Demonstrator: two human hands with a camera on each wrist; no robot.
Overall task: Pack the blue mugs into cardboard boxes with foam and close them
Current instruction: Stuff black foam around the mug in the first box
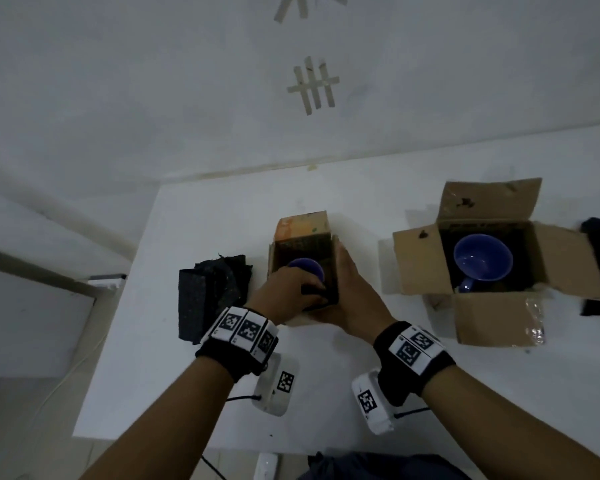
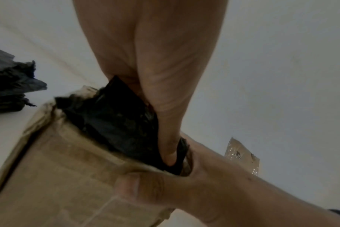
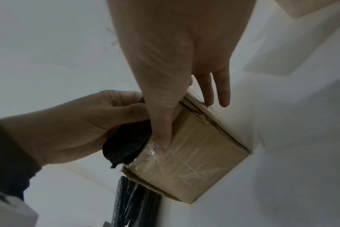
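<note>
A: Centre of the white table: small cardboard box, top open, blue mug inside, partly hidden by the hands.

B: Left hand?

A: Fingers curled round a black foam piece and pinching it at the near edge of the box opening. In the left wrist view the foam sits partly inside the box and partly above its rim.

B: Right hand?

A: Fingers straight along the right side of the box, thumb pressed against its near wall. Holding the box, not clenched.

B: Other items?

A: Second cardboard box to the right, flaps spread, second blue mug upright inside on dark lining. Stack of foam sheets just left of the small box.
</note>
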